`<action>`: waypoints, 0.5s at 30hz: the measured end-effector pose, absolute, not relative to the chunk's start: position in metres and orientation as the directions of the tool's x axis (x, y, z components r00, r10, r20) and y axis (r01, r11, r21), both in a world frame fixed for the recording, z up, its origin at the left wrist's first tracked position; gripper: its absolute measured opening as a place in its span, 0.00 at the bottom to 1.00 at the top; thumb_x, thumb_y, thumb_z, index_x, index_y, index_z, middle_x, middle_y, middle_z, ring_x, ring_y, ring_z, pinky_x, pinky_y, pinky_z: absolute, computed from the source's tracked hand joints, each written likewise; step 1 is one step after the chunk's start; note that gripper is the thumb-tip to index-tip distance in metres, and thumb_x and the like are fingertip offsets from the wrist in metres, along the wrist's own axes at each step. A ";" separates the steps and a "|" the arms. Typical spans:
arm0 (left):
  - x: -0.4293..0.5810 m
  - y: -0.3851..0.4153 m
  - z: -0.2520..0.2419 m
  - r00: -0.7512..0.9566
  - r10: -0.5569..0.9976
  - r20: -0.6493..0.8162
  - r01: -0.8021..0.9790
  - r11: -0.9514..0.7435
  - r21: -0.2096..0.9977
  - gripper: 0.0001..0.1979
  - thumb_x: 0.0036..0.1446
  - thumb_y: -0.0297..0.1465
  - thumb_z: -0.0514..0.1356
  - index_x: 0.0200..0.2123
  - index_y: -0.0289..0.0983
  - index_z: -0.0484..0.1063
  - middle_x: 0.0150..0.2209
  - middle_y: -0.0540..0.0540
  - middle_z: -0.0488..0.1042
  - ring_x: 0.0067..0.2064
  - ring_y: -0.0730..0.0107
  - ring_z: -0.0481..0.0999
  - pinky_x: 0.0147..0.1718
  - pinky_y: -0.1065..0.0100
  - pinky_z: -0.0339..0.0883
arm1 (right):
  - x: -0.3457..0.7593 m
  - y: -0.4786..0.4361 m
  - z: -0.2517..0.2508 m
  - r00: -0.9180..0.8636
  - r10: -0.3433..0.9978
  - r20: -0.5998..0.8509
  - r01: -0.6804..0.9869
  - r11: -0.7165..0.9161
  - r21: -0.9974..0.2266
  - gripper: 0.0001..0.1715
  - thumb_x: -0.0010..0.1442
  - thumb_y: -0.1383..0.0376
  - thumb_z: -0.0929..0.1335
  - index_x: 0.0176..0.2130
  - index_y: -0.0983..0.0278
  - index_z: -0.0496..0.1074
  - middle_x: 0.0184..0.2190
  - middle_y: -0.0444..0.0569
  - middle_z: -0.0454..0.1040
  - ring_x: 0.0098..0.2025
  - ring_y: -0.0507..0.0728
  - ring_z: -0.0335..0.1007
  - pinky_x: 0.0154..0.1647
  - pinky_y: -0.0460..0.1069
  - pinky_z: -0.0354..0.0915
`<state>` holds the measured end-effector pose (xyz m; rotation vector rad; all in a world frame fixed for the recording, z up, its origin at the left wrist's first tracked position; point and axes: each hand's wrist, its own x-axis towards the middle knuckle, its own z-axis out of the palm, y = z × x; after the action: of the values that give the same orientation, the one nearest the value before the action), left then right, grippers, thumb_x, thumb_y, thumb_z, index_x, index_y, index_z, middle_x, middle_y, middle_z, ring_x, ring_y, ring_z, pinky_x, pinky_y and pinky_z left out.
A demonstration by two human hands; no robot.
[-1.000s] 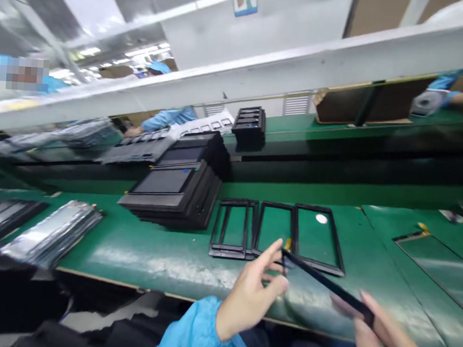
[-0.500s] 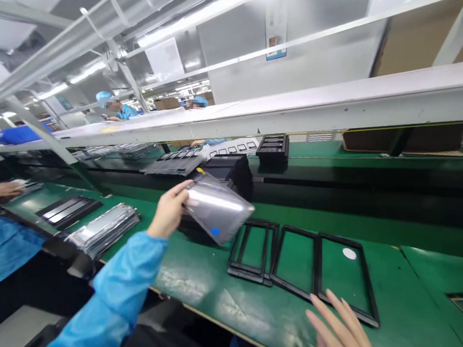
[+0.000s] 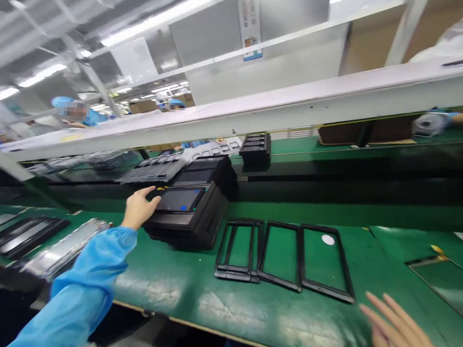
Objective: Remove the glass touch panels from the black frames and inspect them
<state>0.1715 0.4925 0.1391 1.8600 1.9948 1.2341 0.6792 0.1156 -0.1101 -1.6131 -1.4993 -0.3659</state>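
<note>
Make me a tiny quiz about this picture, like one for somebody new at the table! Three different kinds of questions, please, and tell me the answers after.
1. True or false: the left hand is nearer the black stack than the right hand is.
2. Pick one: what colour are the two dots on the dark screen on top of the stack?
A) red
B) blue
C) pink
3. Fill in: as the camera sees it, the white circle shows inside the opening of the black frame farthest to the ____.

Key: 1. True. 2. B. 3. right.
</note>
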 end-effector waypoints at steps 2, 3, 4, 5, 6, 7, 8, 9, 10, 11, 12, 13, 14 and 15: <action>0.199 0.485 0.136 -0.085 0.885 0.457 0.787 -0.221 0.575 0.13 0.55 0.30 0.66 0.45 0.38 0.82 0.60 0.41 0.79 0.69 0.43 0.67 0.72 0.49 0.52 | 0.726 0.110 -0.104 0.365 0.622 0.693 0.910 -0.082 -0.406 0.18 0.69 0.59 0.66 0.55 0.52 0.77 0.57 0.56 0.80 0.64 0.76 0.73 0.63 0.73 0.68; 0.219 0.479 0.132 -0.001 0.880 0.474 0.794 -0.288 0.536 0.14 0.57 0.31 0.64 0.47 0.40 0.82 0.61 0.44 0.78 0.67 0.45 0.70 0.71 0.50 0.55 | 0.751 0.109 -0.103 0.426 0.608 0.670 0.899 -0.202 -0.389 0.19 0.70 0.58 0.64 0.55 0.57 0.77 0.58 0.62 0.78 0.66 0.75 0.71 0.65 0.71 0.67; 0.242 0.471 0.124 0.095 0.872 0.481 0.792 -0.358 0.494 0.16 0.59 0.32 0.62 0.49 0.40 0.82 0.61 0.45 0.78 0.64 0.47 0.73 0.69 0.51 0.59 | 0.776 0.108 -0.105 0.489 0.608 0.625 0.872 -0.338 -0.354 0.23 0.72 0.58 0.61 0.57 0.63 0.76 0.61 0.67 0.76 0.68 0.76 0.68 0.67 0.69 0.65; 0.268 0.463 0.114 0.222 0.849 0.479 0.791 -0.444 0.421 0.17 0.62 0.34 0.59 0.51 0.39 0.82 0.59 0.43 0.79 0.60 0.48 0.77 0.65 0.51 0.65 | 0.799 0.107 -0.107 0.543 0.627 0.558 0.836 -0.466 -0.290 0.28 0.73 0.58 0.58 0.60 0.68 0.74 0.63 0.73 0.72 0.70 0.76 0.64 0.68 0.68 0.63; 0.298 0.453 0.102 0.362 0.824 0.435 0.775 -0.526 0.350 0.19 0.65 0.34 0.56 0.52 0.37 0.82 0.57 0.40 0.81 0.56 0.49 0.79 0.61 0.51 0.69 | 0.819 0.107 -0.112 0.576 0.629 0.522 0.810 -0.525 -0.261 0.30 0.73 0.58 0.58 0.60 0.73 0.73 0.63 0.77 0.70 0.71 0.78 0.61 0.68 0.69 0.61; 0.330 0.443 0.087 0.459 0.807 0.372 0.740 -0.579 0.342 0.18 0.66 0.33 0.56 0.51 0.38 0.83 0.53 0.41 0.83 0.55 0.51 0.80 0.60 0.54 0.70 | 0.835 0.108 -0.117 0.590 0.640 0.492 0.798 -0.554 -0.236 0.31 0.73 0.57 0.58 0.60 0.76 0.73 0.61 0.80 0.71 0.71 0.80 0.61 0.67 0.71 0.61; 0.363 0.433 0.072 0.530 0.786 0.318 0.708 -0.617 0.345 0.15 0.66 0.32 0.58 0.48 0.40 0.84 0.50 0.44 0.84 0.53 0.55 0.81 0.58 0.58 0.72 | 0.845 0.108 -0.122 0.599 0.654 0.461 0.790 -0.575 -0.211 0.32 0.72 0.56 0.58 0.59 0.78 0.74 0.58 0.82 0.72 0.68 0.83 0.63 0.64 0.73 0.62; 0.396 0.425 0.055 0.587 0.766 0.261 0.683 -0.642 0.349 0.13 0.66 0.30 0.59 0.47 0.41 0.85 0.48 0.45 0.85 0.52 0.58 0.82 0.57 0.61 0.73 | 0.850 0.107 -0.128 0.603 0.667 0.437 0.787 -0.585 -0.193 0.33 0.72 0.56 0.58 0.58 0.79 0.74 0.56 0.82 0.74 0.66 0.85 0.65 0.60 0.75 0.64; 0.428 0.419 0.039 0.623 0.753 0.211 0.669 -0.653 0.354 0.12 0.67 0.28 0.60 0.45 0.41 0.85 0.47 0.45 0.85 0.51 0.61 0.83 0.56 0.63 0.73 | 0.851 0.105 -0.134 0.601 0.682 0.416 0.789 -0.589 -0.173 0.34 0.71 0.55 0.58 0.57 0.79 0.75 0.55 0.82 0.74 0.64 0.87 0.67 0.58 0.77 0.65; 0.459 0.414 0.024 0.649 0.743 0.164 0.663 -0.658 0.357 0.11 0.68 0.28 0.61 0.46 0.41 0.84 0.48 0.45 0.85 0.51 0.62 0.83 0.56 0.62 0.73 | 0.847 0.102 -0.140 0.595 0.698 0.398 0.793 -0.589 -0.154 0.35 0.71 0.55 0.58 0.57 0.80 0.75 0.56 0.82 0.74 0.63 0.87 0.67 0.56 0.77 0.66; 0.487 0.412 0.011 0.665 0.737 0.121 0.663 -0.657 0.359 0.09 0.69 0.29 0.62 0.48 0.40 0.82 0.49 0.44 0.84 0.52 0.61 0.82 0.57 0.57 0.74 | 0.840 0.096 -0.145 0.584 0.715 0.384 0.802 -0.582 -0.135 0.36 0.71 0.54 0.58 0.58 0.80 0.74 0.58 0.82 0.73 0.63 0.87 0.67 0.56 0.77 0.67; 0.511 0.412 -0.001 0.671 0.737 0.083 0.670 -0.651 0.357 0.09 0.70 0.33 0.63 0.50 0.37 0.80 0.51 0.43 0.82 0.52 0.59 0.81 0.56 0.52 0.74 | 0.830 0.088 -0.149 0.568 0.735 0.370 0.813 -0.570 -0.117 0.37 0.71 0.53 0.58 0.60 0.80 0.73 0.61 0.81 0.71 0.65 0.87 0.65 0.57 0.76 0.67; 0.533 0.412 -0.010 0.667 0.743 0.047 0.685 -0.637 0.355 0.11 0.70 0.35 0.64 0.51 0.37 0.79 0.53 0.41 0.81 0.53 0.58 0.81 0.56 0.50 0.75 | 0.818 0.078 -0.153 0.548 0.757 0.356 0.828 -0.552 -0.100 0.38 0.72 0.52 0.58 0.62 0.79 0.72 0.64 0.79 0.69 0.67 0.86 0.63 0.59 0.75 0.66; 0.551 0.413 -0.018 0.658 0.753 0.015 0.701 -0.620 0.352 0.13 0.70 0.36 0.64 0.53 0.37 0.77 0.55 0.40 0.79 0.54 0.57 0.80 0.55 0.49 0.75 | 0.805 0.068 -0.156 0.527 0.779 0.339 0.842 -0.532 -0.085 0.39 0.72 0.50 0.58 0.64 0.78 0.70 0.67 0.76 0.67 0.69 0.84 0.62 0.62 0.73 0.66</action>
<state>0.5512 0.4133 -0.0179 2.5612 1.1592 0.2304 0.8053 0.0678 -0.1565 -2.5293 -1.3689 -0.3826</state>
